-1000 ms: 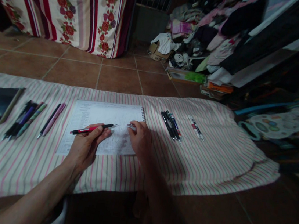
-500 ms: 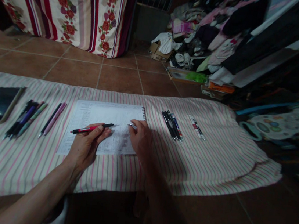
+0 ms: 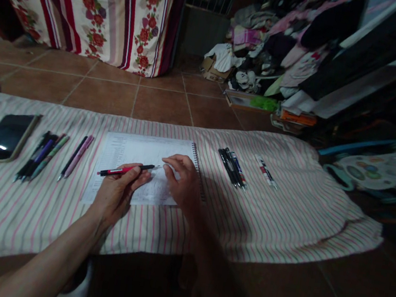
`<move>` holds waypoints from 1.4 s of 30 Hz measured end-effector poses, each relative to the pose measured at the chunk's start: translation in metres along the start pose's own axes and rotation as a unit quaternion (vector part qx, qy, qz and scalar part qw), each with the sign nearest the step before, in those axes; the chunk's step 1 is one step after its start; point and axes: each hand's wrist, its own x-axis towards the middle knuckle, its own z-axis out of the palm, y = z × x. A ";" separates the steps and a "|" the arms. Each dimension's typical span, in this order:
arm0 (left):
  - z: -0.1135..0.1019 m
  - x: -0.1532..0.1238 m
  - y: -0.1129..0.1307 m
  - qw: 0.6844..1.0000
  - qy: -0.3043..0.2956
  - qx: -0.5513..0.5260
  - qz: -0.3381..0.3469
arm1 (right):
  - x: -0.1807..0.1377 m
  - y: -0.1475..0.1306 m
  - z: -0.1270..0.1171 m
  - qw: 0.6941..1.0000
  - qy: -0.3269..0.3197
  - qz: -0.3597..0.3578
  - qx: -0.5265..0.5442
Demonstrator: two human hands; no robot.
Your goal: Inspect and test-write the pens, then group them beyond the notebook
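My left hand (image 3: 120, 189) pinches a red and black pen (image 3: 121, 171) above the notebook, its front end pointing right. My right hand (image 3: 183, 181) is at that front end, thumb and forefinger closed around a small silvery pen tip (image 3: 159, 166). Whether the tip touches the pen's body is too small to tell. Under both hands lies a spiral notebook (image 3: 142, 148) with printed pages, its wire binding on the right.
Left of the notebook lie two pens (image 3: 77, 157), a bunch of several pens (image 3: 42, 156) and a phone (image 3: 4, 138). To the right are several pens (image 3: 232, 168) and a white-and-red pen (image 3: 267, 172). All rest on a striped cloth (image 3: 157, 231).
My right hand has moved left with the small silvery tip, closing the gap to the pen's front end. My left hand still grips the pen. The view has shifted slightly.
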 end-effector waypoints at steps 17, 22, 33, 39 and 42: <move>-0.002 0.001 0.002 1.000 0.000 -0.002 -0.007 | 0.000 -0.007 0.010 0.998 -0.019 -0.061 0.023; -0.003 0.002 0.000 1.000 -0.005 -0.013 -0.006 | 0.000 -0.007 0.010 0.997 -0.024 -0.065 0.030; -0.001 0.000 0.001 1.000 -0.008 0.020 -0.009 | 0.000 -0.008 0.009 0.997 -0.031 -0.065 0.034; -0.001 0.000 0.002 1.000 -0.005 0.006 -0.004 | 0.001 -0.009 0.009 0.997 -0.039 -0.045 0.046; 0.000 -0.001 0.002 1.000 0.002 0.001 -0.003 | 0.001 -0.009 0.009 0.997 -0.040 -0.038 0.047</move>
